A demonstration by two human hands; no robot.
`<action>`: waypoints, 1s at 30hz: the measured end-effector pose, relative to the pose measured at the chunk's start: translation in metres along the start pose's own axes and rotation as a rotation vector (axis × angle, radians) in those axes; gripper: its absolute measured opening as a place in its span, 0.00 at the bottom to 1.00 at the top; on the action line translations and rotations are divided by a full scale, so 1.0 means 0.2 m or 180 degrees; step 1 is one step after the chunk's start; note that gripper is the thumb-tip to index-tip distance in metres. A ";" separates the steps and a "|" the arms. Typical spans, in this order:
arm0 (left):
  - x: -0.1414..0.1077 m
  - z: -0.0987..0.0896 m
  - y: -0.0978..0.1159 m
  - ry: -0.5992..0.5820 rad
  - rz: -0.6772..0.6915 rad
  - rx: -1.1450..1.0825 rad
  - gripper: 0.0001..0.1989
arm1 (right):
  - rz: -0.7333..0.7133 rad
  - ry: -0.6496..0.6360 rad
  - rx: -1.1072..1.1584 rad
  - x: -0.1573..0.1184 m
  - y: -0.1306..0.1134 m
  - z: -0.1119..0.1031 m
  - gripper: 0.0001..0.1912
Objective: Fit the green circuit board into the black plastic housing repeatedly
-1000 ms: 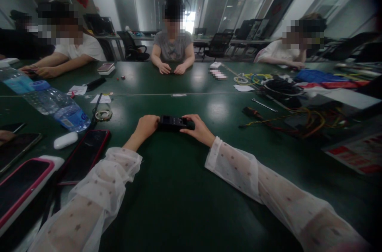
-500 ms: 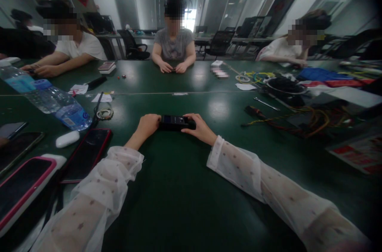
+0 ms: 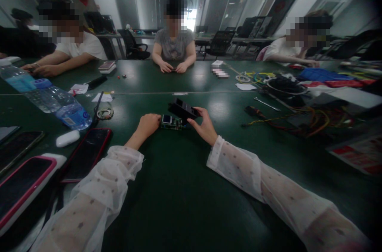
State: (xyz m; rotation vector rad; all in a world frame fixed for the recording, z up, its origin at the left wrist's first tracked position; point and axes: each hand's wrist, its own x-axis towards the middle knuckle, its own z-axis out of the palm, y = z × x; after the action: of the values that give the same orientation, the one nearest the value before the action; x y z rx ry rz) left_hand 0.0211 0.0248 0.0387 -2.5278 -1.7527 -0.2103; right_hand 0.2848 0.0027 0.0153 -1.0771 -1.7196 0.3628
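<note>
My left hand (image 3: pixel 150 124) is closed at the left end of a green circuit board (image 3: pixel 176 123) that carries a small square screen (image 3: pixel 167 119). Between my right thumb and fingers is a black plastic cover (image 3: pixel 184 109) with a window cut in it. My right hand (image 3: pixel 205 125) grips the cover by its right end. The cover is tilted, just beyond and above the board, with its left end raised clear. What lies under the board cannot be made out.
To my left are phones (image 3: pixel 88 154), a white earbud case (image 3: pixel 68 138) and water bottles (image 3: pixel 64 105). On the right lie a wrench (image 3: pixel 266 103), bundled wires (image 3: pixel 313 119) and a box (image 3: pixel 358 148). Several people sit around the green table (image 3: pixel 191 204).
My right hand has lifted the black cover up and away, so the circuit board and its screen now show. My left hand has stayed in place.
</note>
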 end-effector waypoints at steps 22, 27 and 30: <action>-0.01 0.01 -0.01 0.0064 0.0052 -0.0077 0.15 | 0.1215 0.0685 -0.0847 0.01 0.18 0.00 0.28; 0.00 0.00 -0.01 0.0010 0.0034 -0.0088 0.15 | 0.0633 0.0704 -0.0939 0.00 0.07 -0.03 0.31; -0.01 -0.01 0.00 -0.0036 0.0043 -0.0119 0.15 | -0.0127 0.0286 -0.0965 0.00 -0.05 -0.04 0.25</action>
State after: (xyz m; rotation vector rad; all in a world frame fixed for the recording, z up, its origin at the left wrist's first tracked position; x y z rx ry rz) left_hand 0.0201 0.0238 0.0399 -2.5709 -1.7516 -0.2306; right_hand 0.2860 -0.0049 0.0253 -1.2534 -1.7483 0.0263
